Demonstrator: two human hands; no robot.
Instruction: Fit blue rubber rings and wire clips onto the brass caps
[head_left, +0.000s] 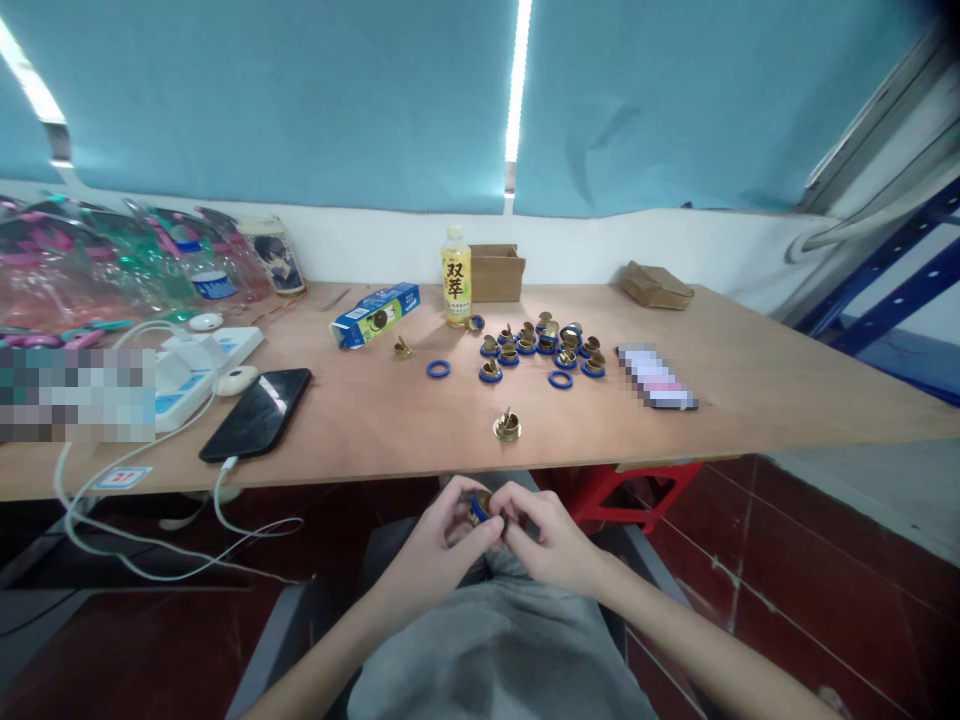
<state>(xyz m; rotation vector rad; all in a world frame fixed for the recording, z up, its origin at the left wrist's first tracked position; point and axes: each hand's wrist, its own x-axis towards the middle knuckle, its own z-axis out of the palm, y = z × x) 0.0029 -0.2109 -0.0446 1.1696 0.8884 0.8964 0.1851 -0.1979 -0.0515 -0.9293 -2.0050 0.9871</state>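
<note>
Below table edge (420,470): left hand (439,545), right hand (544,535) both pinch brass fitting (484,506).

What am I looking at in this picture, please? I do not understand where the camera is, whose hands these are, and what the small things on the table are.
The camera sits on a person's head and looks forward and down, so you see that person's own two hands below the table edge, over the lap. There is no machine here. The left hand and the right hand meet and pinch one small brass part with a blue ring between the fingertips.

On the wooden table lies a group of similar brass parts with blue rings, one lone brass part nearer the edge, and a loose blue ring. Also there: a drink bottle, a black phone on a white cable, and a small blue carton.
</note>
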